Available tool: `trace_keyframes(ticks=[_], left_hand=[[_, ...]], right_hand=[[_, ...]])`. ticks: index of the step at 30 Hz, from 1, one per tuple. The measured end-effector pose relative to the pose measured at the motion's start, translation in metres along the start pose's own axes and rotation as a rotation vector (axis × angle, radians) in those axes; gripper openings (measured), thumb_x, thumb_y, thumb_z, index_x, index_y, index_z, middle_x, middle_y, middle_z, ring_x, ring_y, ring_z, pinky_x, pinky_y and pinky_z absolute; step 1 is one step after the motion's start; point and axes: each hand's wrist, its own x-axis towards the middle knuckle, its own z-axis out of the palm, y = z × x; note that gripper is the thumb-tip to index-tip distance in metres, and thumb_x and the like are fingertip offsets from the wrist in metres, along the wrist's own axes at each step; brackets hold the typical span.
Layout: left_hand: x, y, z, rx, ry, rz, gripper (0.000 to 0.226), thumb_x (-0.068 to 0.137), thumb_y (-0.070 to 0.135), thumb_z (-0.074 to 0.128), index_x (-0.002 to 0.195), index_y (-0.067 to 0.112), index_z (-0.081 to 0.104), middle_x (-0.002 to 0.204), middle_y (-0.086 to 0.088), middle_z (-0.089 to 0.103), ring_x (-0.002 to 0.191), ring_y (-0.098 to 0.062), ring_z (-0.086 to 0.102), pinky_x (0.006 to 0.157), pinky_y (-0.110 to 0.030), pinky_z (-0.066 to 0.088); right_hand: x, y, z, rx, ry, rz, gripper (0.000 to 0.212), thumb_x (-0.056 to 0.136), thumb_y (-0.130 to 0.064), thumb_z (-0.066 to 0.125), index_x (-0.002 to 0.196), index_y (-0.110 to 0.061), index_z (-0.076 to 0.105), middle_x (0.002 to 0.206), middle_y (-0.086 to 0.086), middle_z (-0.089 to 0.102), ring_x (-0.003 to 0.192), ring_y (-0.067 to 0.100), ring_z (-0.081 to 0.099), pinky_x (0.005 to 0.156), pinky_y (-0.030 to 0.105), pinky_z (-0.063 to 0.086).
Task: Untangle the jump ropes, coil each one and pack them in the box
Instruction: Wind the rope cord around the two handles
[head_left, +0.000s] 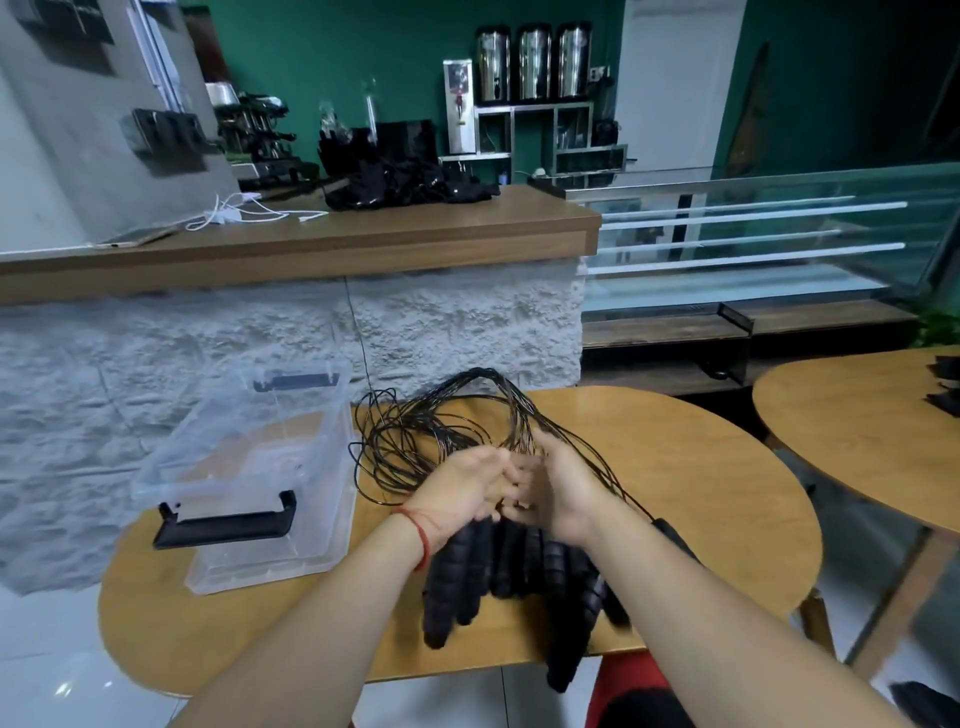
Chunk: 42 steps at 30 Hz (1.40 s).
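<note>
Head view of a round wooden table (675, 467) on which a bundle of black jump ropes (447, 415) is held between two bare hands. The left hand (467, 488), with a red string bracelet (423, 530) at the wrist, is turned palm inward, its fingers curled round the bundle where the thin cords meet the handles. The right hand (563, 493) faces it from the other side, touching the same point. Its fingers bend in toward the bundle, but motion blur hides whether they close on it, so its grasp cannot be told. Several cords pass over the upper edge of the right hand and trail back along the right forearm. Beyond the hands the cords rise in a tangled arch and fall in loose loops onto the tabletop. The ribbed black handles (467, 587) hang in a cluster below the wrists, above the near edge of the table. A clear plastic box (260, 457) stands lidless on the left part of the table, just beside the loops, with a black latch (228, 522) on its near end and another on its far end. A second wooden table (857, 431) stands to the right, and a wooden counter (311, 244) runs behind.
</note>
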Motion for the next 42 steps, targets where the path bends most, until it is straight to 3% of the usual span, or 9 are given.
trace_keyframes(ticks=[5,12,17,24,27,29,32,36,42], left_hand=[[-0.016,-0.018,-0.013,0.093,-0.201,-0.007,0.030,0.109,0.035,0.049,0.090,0.015,0.062,0.056,0.009,0.032,0.047,-0.011,0.029,0.065,-0.034,0.040],[-0.023,-0.038,-0.064,-0.109,-0.076,-0.169,0.023,0.106,0.023,0.047,0.087,0.012,0.054,0.057,0.000,0.035,0.043,-0.015,0.036,0.066,-0.034,0.053],[-0.001,-0.037,-0.076,-0.618,0.254,-0.299,0.029,0.109,0.028,0.050,0.083,0.016,0.052,0.056,0.002,0.033,0.041,-0.014,0.033,0.061,-0.034,0.049],[0.039,0.013,-0.093,-0.854,0.133,-0.105,0.059,0.091,0.066,0.068,0.113,0.011,0.063,0.076,0.003,0.066,0.050,-0.008,0.044,0.050,-0.025,0.043],[0.047,0.035,-0.103,-0.829,0.067,-0.097,0.069,0.091,0.073,0.060,0.113,0.008,0.070,0.104,-0.003,0.075,0.074,-0.020,0.059,0.077,-0.037,0.055],[0.050,0.038,-0.104,-0.773,0.096,-0.120,0.054,0.101,0.060,0.054,0.113,0.010,0.073,0.091,0.004,0.076,0.057,-0.013,0.055,0.063,-0.029,0.050],[0.044,0.028,-0.098,-0.577,0.170,-0.108,0.037,0.109,0.047,0.048,0.089,0.020,0.063,0.056,0.010,0.039,0.047,-0.008,0.032,0.052,-0.024,0.027],[0.006,0.019,-0.081,-0.010,0.097,-0.008,0.044,0.112,0.044,0.038,0.076,0.023,0.049,0.052,0.007,0.039,0.053,-0.014,0.034,0.055,-0.028,0.033],[-0.041,0.012,-0.057,0.174,-0.140,0.091,0.042,0.114,0.034,0.040,0.074,0.020,0.041,0.059,0.006,0.034,0.050,-0.009,0.030,0.049,-0.022,0.027]], right_hand=[[0.052,-0.057,0.013,0.170,0.040,-0.023,0.046,0.112,-0.038,0.042,0.137,-0.002,0.052,0.098,0.007,0.078,0.080,0.022,0.077,0.066,0.040,0.065],[0.085,-0.122,0.034,0.229,0.034,-0.088,0.035,0.113,-0.023,0.040,0.084,-0.015,0.059,0.057,-0.007,0.046,0.040,0.006,0.040,0.046,0.022,0.050],[0.052,-0.125,0.073,0.004,-0.148,-0.427,0.020,0.113,-0.024,0.045,0.098,-0.017,0.056,0.062,-0.004,0.043,0.049,0.012,0.037,0.054,0.029,0.043],[0.003,-0.084,0.091,-0.720,-0.242,-0.856,0.022,0.110,-0.024,0.055,0.088,-0.020,0.058,0.066,-0.007,0.061,0.058,0.013,0.056,0.059,0.030,0.045],[-0.001,-0.056,0.081,-1.009,-0.279,-0.905,0.022,0.105,-0.029,0.061,0.085,-0.038,0.060,0.076,-0.012,0.067,0.067,0.009,0.063,0.066,0.033,0.050],[-0.001,-0.044,0.072,-1.101,-0.289,-0.877,0.019,0.104,-0.029,0.063,0.085,-0.031,0.059,0.073,-0.013,0.066,0.067,0.004,0.059,0.072,0.035,0.052],[-0.004,-0.038,0.064,-0.915,-0.328,-0.818,0.028,0.104,-0.029,0.062,0.079,-0.019,0.068,0.071,-0.006,0.064,0.069,0.007,0.057,0.072,0.032,0.047],[0.004,-0.045,0.063,-0.355,-0.040,-0.511,0.040,0.109,-0.033,0.053,0.083,-0.009,0.071,0.068,0.002,0.062,0.061,0.017,0.059,0.058,0.029,0.049],[0.035,-0.059,0.065,-0.471,0.018,-0.130,0.055,0.101,-0.060,0.055,0.112,-0.009,0.073,0.085,0.002,0.076,0.063,0.016,0.062,0.063,0.031,0.052]])
